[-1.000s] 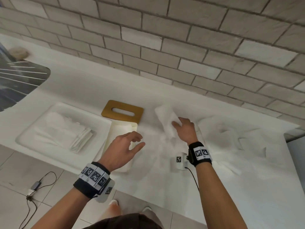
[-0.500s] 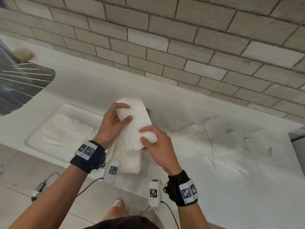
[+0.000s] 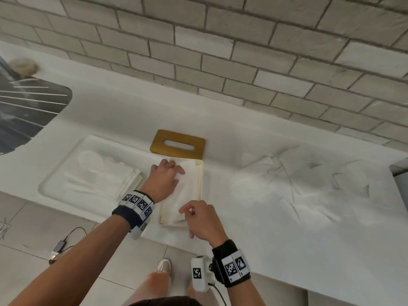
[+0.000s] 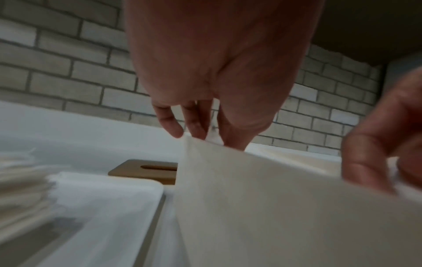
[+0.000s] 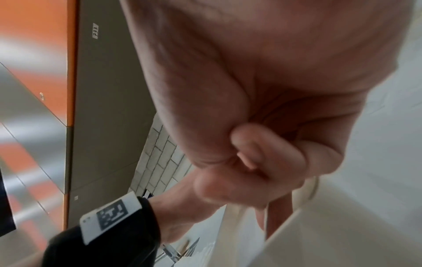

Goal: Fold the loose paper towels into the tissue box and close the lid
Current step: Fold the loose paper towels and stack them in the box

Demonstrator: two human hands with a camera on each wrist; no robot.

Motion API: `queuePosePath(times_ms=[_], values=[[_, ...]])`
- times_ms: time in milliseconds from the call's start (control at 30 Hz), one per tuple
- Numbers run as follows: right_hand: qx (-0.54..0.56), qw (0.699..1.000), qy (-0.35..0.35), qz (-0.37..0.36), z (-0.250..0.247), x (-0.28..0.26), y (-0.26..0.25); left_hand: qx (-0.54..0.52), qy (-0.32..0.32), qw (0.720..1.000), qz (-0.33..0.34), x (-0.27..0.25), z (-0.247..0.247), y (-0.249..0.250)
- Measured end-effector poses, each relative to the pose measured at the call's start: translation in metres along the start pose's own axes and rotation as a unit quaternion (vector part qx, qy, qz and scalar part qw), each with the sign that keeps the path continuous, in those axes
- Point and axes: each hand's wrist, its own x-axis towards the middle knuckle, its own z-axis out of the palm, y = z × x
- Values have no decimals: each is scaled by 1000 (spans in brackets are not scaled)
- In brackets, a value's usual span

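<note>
The open cream tissue box [image 3: 201,180] sits near the counter's front edge with a folded white paper towel [image 3: 187,191] lying inside it. My left hand [image 3: 170,173] presses the towel's far end down with straight fingers [image 4: 194,126], which reach in behind the box wall [image 4: 251,207]. At the towel's near end, my right hand [image 3: 189,214] has curled fingers [image 5: 251,171] and pinches the paper at the box rim [image 5: 319,243]. The wooden lid [image 3: 159,144] with its slot lies flat on the counter just beyond the box, also seen as lid [image 4: 128,171].
Several loose crumpled paper towels [image 3: 287,180] are spread over the counter to the right. A white tray [image 3: 50,184] on the left holds a stack of folded towels [image 3: 99,177]. A dark sink [image 3: 26,111] lies at far left, with the brick wall behind.
Both hands brought the folded towel down from above the box and laid it inside. The left hand now presses on it; the right hand moved to its near end.
</note>
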Motion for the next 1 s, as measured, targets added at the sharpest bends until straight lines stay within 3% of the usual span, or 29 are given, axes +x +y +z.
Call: queuePosePath(times_ms=[67, 133, 200, 267, 300, 367, 433, 533, 600, 700, 800, 900, 1000], values=[[23, 1000, -16, -15, -9, -6, -2, 52, 51, 997, 11, -7, 0, 9], [72, 996, -29, -41, -26, -15, -3, 95, 57, 994, 22, -15, 0, 18], [95, 994, -30, -52, -52, -19, 2, 144, -16, 989, 35, -22, 4, 22], [55, 997, 17, -52, -81, -5, 24, 170, -123, 978, 11, -24, 9, 22], [3, 997, 59, -51, -97, 7, 38, 171, -158, 973, -3, -25, 10, 23], [-143, 982, 113, -48, -131, 37, 68, 160, -165, 973, -15, -27, 9, 27], [-265, 961, 77, -34, -165, 70, 91, 140, -115, 983, -21, -31, 7, 37], [-396, 917, 36, -35, -203, 115, 118, 78, 33, 996, -7, -39, 5, 57], [-420, 907, 24, -36, -215, 133, 132, 23, 118, 993, 17, -42, 8, 78], [-432, 897, 51, -78, -216, 142, 143, -87, 159, 982, 47, -48, 7, 116], [-384, 914, 91, -95, -215, 136, 151, -158, 153, 974, 46, -51, 15, 151], [-201, 957, 161, -131, -219, 108, 143, -196, 128, 972, 27, -42, 29, 173], [-45, 956, 207, -203, -222, 63, 129, -274, 96, 957, -19, -25, 36, 192]])
